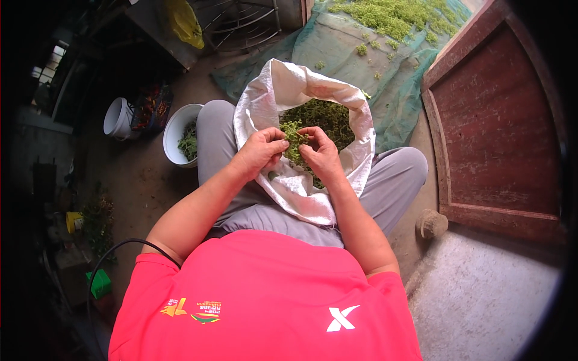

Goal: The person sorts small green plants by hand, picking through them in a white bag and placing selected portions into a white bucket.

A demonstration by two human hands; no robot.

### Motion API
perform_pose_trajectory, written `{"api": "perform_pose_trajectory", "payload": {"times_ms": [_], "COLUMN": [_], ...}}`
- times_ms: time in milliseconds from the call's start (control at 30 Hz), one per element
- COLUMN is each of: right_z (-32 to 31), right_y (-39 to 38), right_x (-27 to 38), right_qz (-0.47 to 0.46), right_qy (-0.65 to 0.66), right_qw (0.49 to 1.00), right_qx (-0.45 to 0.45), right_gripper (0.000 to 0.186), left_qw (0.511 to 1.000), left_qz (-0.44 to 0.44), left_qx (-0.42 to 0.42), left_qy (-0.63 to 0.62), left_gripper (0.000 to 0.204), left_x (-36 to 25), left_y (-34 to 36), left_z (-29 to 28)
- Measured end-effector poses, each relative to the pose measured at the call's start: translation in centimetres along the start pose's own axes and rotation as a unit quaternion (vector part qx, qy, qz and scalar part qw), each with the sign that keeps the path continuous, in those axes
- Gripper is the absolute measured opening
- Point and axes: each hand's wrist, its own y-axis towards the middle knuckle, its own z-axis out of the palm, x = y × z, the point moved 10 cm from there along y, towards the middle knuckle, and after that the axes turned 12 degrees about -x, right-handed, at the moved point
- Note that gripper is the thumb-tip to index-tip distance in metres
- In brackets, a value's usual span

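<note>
Between my legs stands a white woven sack (354, 180) with a rolled rim, holding dark green plant material (331, 119). Over its opening, my left hand (262, 147) pinches a light green sprig of small clusters (292, 135) from the left side. My right hand (316, 150) grips the same sprig from the right, thumb and fingers closed on it. Part of the sprig is hidden behind my fingers.
A white bucket of greens (171, 153), another white bucket (114, 120) and a dark crate (150, 111) sit at left. Green netting (397, 96) bears plant clusters behind the sack. A reddish wooden door panel (494, 138) and stone-like block (431, 224) are at right.
</note>
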Motion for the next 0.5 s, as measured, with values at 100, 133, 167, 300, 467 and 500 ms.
{"api": "perform_pose_trajectory", "payload": {"times_ms": [100, 133, 167, 300, 467, 500], "right_z": [-0.3, -0.4, -0.5, -0.4, -0.8, -1.7], "right_y": [0.2, 0.2, 0.3, 0.3, 0.3, 0.5], "right_x": [-0.8, -1.2, -1.4, -1.2, -0.9, -1.4], "right_qz": [0.090, 0.102, 0.102, 0.102, 0.093, 0.099], "right_qy": [0.073, 0.094, 0.094, 0.112, 0.118, 0.121], "right_qw": [0.993, 0.990, 0.990, 0.988, 0.988, 0.987], "right_qx": [-0.006, -0.014, -0.014, -0.009, -0.022, -0.047], "right_gripper": [0.029, 0.027, 0.027, 0.029, 0.027, 0.026], "left_qw": [1.000, 0.999, 0.998, 0.996, 0.982, 0.982], "left_qz": [-0.025, -0.039, -0.053, -0.057, -0.055, -0.055], "left_qx": [0.010, 0.021, 0.032, 0.056, 0.087, 0.088], "left_qy": [0.011, -0.011, -0.033, -0.051, -0.157, -0.156], "left_gripper": [0.005, 0.005, 0.004, 0.004, 0.007, 0.007], "left_x": [0.3, 0.6, 0.8, 0.7, 0.2, 0.1], "left_y": [0.0, 0.1, 0.1, -0.1, -0.4, -0.3], "left_z": [-0.4, -0.3, -0.2, 0.2, 0.5, 0.2]}}
